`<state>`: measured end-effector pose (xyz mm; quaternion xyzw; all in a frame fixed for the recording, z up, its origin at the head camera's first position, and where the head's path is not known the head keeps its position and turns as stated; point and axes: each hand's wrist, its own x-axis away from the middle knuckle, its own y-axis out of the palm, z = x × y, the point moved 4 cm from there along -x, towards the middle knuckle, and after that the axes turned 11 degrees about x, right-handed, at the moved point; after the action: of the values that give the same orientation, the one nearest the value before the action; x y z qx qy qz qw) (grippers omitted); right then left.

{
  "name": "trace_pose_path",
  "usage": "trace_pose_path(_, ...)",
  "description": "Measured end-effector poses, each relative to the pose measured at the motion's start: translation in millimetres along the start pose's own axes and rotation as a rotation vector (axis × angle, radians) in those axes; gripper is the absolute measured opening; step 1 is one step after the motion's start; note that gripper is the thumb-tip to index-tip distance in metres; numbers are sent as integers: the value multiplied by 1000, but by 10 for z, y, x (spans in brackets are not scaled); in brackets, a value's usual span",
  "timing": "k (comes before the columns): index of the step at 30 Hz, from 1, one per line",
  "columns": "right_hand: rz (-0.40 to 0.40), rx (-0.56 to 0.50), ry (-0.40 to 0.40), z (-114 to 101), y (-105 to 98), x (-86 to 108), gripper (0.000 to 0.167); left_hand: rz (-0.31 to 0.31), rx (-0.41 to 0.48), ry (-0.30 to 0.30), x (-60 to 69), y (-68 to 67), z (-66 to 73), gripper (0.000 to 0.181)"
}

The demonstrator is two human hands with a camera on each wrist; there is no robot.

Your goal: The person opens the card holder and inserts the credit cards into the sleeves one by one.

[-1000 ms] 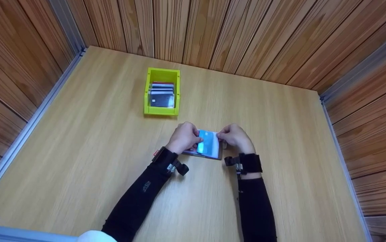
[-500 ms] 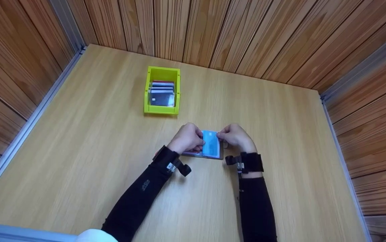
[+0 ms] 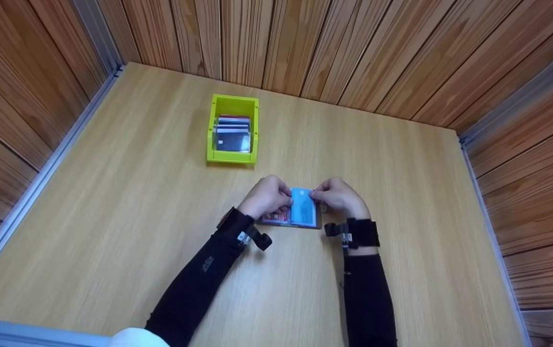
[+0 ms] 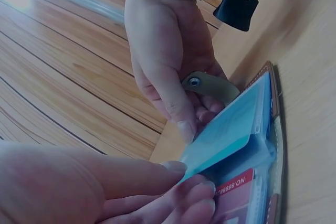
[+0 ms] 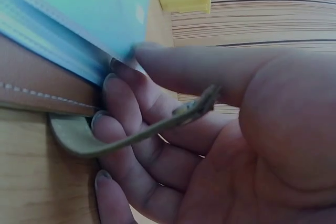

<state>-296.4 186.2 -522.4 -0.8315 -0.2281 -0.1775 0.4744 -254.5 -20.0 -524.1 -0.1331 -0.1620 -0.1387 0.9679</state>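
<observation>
A brown leather card holder (image 5: pixel 47 80) with clear plastic sleeves lies open on the table between the hands. On its right side, a light-blue card (image 3: pixel 302 207) lies mostly within a clear sleeve. My left hand (image 3: pixel 268 196) pinches the card's left edge near the top, thumb uppermost. My right hand (image 3: pixel 339 195) pinches the upper right corner of card and sleeve between thumb and fingers; which layers it grips is partly hidden. A snap strap (image 5: pixel 126 142) sticks out from the holder beside the right fingers. A red card (image 4: pixel 234 195) shows in the left-hand sleeve.
Farther back and to the left stands a yellow-green bin (image 3: pixel 232 157) with several cards (image 3: pixel 232 141) standing in it. Wood-plank walls (image 3: pixel 324 48) enclose the tabletop (image 3: pixel 392 168), and metal rails (image 3: pixel 40 178) run along its sides.
The blue card has shifted right and now lies straight over the right-hand sleeve. My left hand moved slightly right with it, and more of the red card shows. The right hand has barely moved.
</observation>
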Motion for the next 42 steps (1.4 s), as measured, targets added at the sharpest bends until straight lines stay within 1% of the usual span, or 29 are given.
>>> trace_pose_path(6, -23, 2, -7, 4, -9, -1, 25, 14, -60, 54, -15, -9, -3, 22)
trace_pose_path(11, -24, 2, -3, 8, -7, 10, 26, 16, -84, 71, -25, -15, -15, 24)
trace_pose_path(19, -22, -7, -5, 2, -17, 23, 24, 4, -58, 70, -36, -43, -22, 26)
trace_pose_path(24, -25, -3, -5, 4, -27, 35, 24, 9, -19, 24, -32, -120, -12, 25)
trace_pose_path(28, -24, -5, -2, 9, -29, 35, 25, 32, -11, 1, -24, -192, -18, 22)
trace_pose_path(31, -20, -9, -8, -2, -37, 27, 25, 48, -3, 9, -12, -231, -14, 21)
trace_pose_path(35, -13, -8, -33, -11, -47, 9, 25, 66, -5, 41, -6, -247, -4, 21)
trace_pose_path(38, -13, -11, -42, 1, -47, 0, 27, 78, -15, 54, -8, -232, 3, 20)
trace_pose_path(42, 5, -31, -22, 49, -47, 18, 31, 74, -47, 48, -10, -168, 19, 19)
